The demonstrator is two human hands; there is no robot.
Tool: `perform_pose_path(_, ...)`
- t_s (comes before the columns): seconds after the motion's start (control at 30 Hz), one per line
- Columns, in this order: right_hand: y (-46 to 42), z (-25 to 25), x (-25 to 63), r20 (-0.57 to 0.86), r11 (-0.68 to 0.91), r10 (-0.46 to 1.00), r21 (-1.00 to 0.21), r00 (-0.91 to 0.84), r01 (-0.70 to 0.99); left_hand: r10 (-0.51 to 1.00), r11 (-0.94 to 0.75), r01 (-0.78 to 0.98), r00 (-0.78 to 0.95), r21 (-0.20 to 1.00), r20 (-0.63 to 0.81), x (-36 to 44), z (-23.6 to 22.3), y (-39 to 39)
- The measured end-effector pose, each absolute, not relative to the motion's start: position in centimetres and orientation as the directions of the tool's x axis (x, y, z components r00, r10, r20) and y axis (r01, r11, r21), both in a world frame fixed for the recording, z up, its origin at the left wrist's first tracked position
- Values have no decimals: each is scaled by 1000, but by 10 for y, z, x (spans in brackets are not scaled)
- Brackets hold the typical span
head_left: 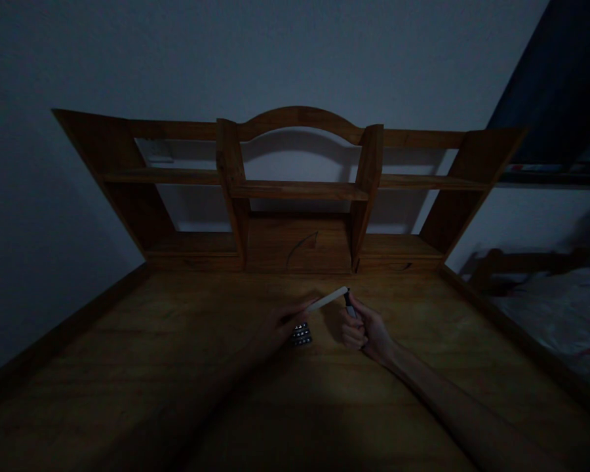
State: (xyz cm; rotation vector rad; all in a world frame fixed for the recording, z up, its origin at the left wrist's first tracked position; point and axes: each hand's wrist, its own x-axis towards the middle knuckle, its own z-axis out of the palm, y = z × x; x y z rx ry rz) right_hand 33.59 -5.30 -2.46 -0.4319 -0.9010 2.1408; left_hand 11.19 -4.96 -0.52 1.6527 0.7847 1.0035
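Observation:
In the head view, my left hand [286,319] pinches the lower end of a slim white candle [327,299], which slants up to the right. My right hand [361,326] is closed around a lighter [350,305] with a dark top and a paler body, held nearly upright. The lighter's top meets or almost meets the candle's far end; no flame shows there. Just beside and below my left hand, a small dark object with rows of shiny pale spots [301,334] lies on the desk, partly covered by the hand. The dim light hides its kind.
Both hands are above a wooden desk [187,367]. A wooden shelf unit [299,190] stands along its back edge, against a pale wall [285,52]. To the right are a dark window or curtain [565,78] and a bed with pale bedding [560,308]. The room is dim.

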Motion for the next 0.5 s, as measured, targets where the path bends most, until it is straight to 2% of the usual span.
perform_pose_path(0.33,-52,-24,334,-5,-429,765,-750,-644,-504,857,-263,16,463,965,226,112,-9,-47)
perform_pose_path(0.5,-54,-23,331,-25,-464,741,-742,-671,-484,846,-293,41,476,955,239,114,-5,-49)
